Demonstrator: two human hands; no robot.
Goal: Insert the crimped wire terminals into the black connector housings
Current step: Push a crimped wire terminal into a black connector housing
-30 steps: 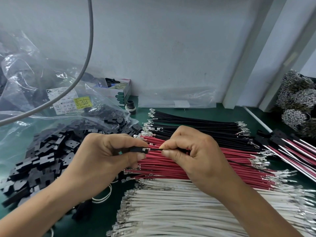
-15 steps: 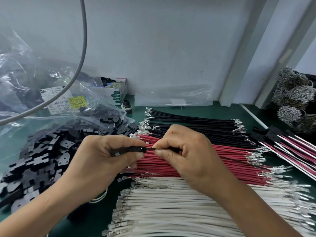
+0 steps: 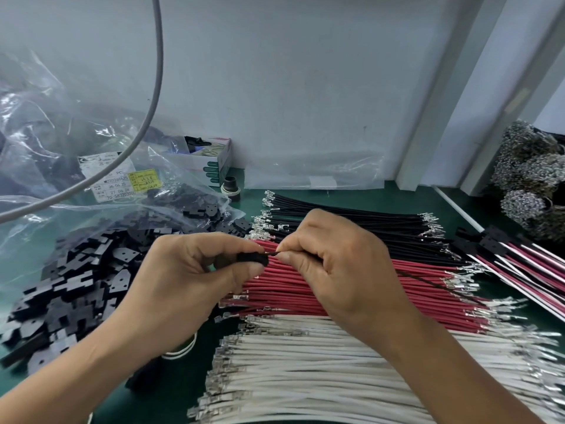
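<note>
From the head camera, both hands meet over the middle of the green bench (image 3: 382, 198). The left hand (image 3: 183, 283) has its grip closed on a small black connector housing (image 3: 252, 259), pinched between thumb and curled fingers. The right hand (image 3: 345, 264) has its grip closed on a thin black wire (image 3: 428, 278), thumb and forefinger pinching it right at the housing's mouth; the wire trails off to the right from under the palm, over the red bundle. The terminal at its tip appears to be at or just inside the housing, though the fingers and some blur hide the exact depth.

Beneath the hands lie three bundles side by side: black wires (image 3: 351, 218) farthest back, red wires (image 3: 336, 289) in the middle, white wires (image 3: 305, 368) nearest, all with bright metal terminals at their ends. To the left, a heap of loose black housings (image 3: 76, 280) spills out of a clear plastic bag (image 3: 46, 142) bearing a printed label (image 3: 113, 175). A grey cable (image 3: 154, 96) arcs across in front of the bag. At the far right lie finished assemblies (image 3: 519, 258) of red, white and black wires in housings.
</note>
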